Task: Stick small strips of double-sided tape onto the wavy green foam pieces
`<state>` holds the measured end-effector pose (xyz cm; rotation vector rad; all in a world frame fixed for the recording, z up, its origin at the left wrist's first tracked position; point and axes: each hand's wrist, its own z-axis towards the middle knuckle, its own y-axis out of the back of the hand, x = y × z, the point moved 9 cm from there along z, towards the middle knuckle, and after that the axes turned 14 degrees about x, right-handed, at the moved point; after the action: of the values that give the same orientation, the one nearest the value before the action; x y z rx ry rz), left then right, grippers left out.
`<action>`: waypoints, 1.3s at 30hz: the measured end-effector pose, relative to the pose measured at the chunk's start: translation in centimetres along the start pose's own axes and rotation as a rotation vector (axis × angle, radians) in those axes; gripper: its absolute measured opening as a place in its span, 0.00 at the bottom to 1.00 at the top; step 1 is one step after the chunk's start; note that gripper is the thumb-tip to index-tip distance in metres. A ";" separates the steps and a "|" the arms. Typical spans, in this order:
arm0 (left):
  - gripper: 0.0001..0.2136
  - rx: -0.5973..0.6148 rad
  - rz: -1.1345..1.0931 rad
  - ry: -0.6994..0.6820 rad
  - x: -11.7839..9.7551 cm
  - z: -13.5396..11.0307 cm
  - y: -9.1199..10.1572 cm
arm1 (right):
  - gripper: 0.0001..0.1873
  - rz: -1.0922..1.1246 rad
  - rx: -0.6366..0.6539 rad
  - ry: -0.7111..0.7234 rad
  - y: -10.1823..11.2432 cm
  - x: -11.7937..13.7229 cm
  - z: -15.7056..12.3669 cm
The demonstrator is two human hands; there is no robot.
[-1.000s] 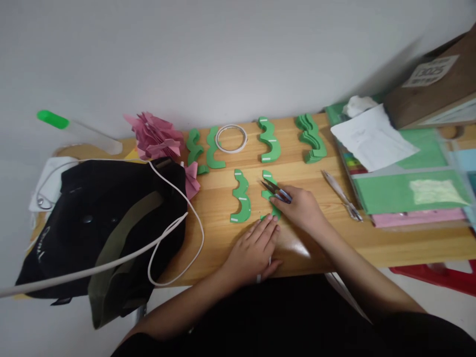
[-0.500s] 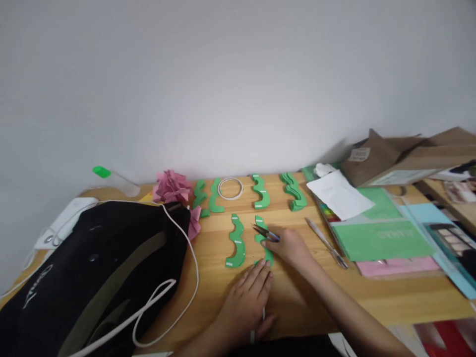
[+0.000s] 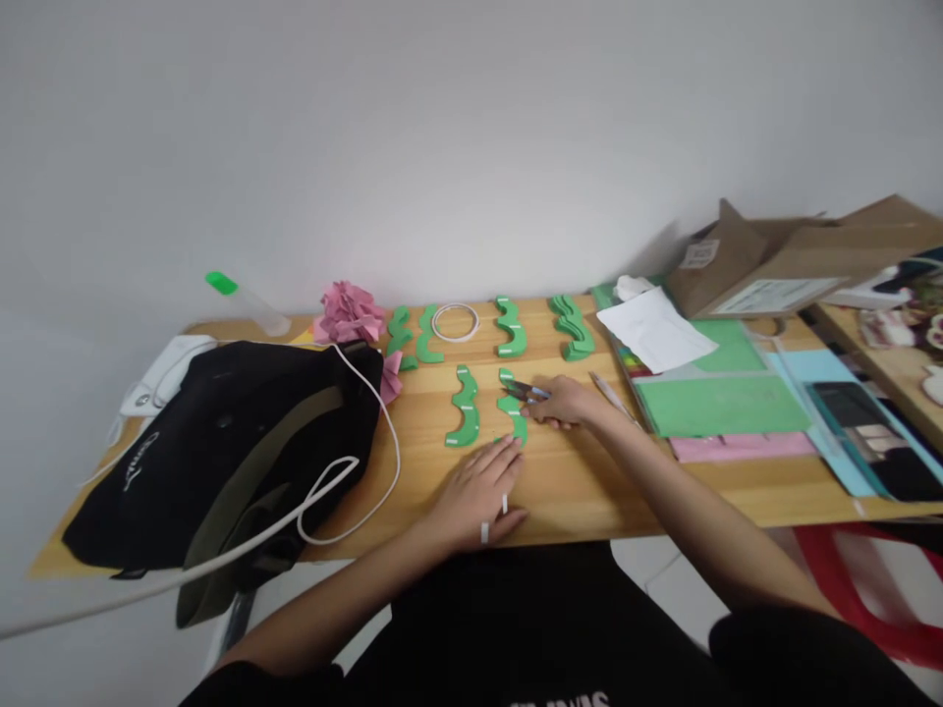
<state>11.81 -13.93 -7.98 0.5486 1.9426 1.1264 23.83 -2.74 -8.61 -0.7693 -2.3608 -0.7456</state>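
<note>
My right hand [image 3: 566, 403] is closed around small tweezers [image 3: 525, 392], their tips over a wavy green foam piece [image 3: 512, 407] on the wooden table [image 3: 589, 481]. My left hand [image 3: 477, 491] lies flat with fingers stretched out, its fingertips pressing the lower end of that same piece. Small white tape bits stick to its fingers. A second wavy green piece [image 3: 466, 419] lies just to the left.
A black bag [image 3: 213, 442] with white cord covers the left of the table. At the back are pink paper flowers [image 3: 350, 312], more green pieces [image 3: 510, 327], a tape ring [image 3: 455, 321] and a green stack [image 3: 572, 328]. Coloured sheets [image 3: 718, 405] and a cardboard box [image 3: 788, 260] lie right.
The camera has swung up and then settled, so the view shifted. Both hands stay on the same green piece with the tweezers over it.
</note>
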 end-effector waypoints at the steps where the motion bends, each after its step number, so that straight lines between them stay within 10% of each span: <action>1: 0.30 0.000 -0.019 0.001 0.0 0.0 0.3 | 0.13 0.032 0.005 0.017 0.0 -0.1 -0.3; 13: 0.17 -0.244 -0.322 -0.067 0.0 0.9 5.7 | 0.18 0.345 -0.177 0.368 -2.5 0.2 -6.2; 23: 0.05 -0.131 -0.702 -0.152 -0.6 1.5 5.8 | 0.11 -0.011 -0.237 0.635 -4.9 5.3 -10.4; 35: 0.08 0.065 -0.951 -0.028 0.2 1.0 4.7 | 0.07 -0.118 -0.327 0.696 -3.4 6.2 -11.9; 39: 0.11 -0.095 -0.937 0.084 2.6 0.6 7.5 | 0.11 -0.249 -0.330 0.620 -0.4 7.3 -12.0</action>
<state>10.56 -8.00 -2.81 -0.4521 1.8514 0.6163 22.31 -8.11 4.27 -0.2968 -1.8005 -1.2890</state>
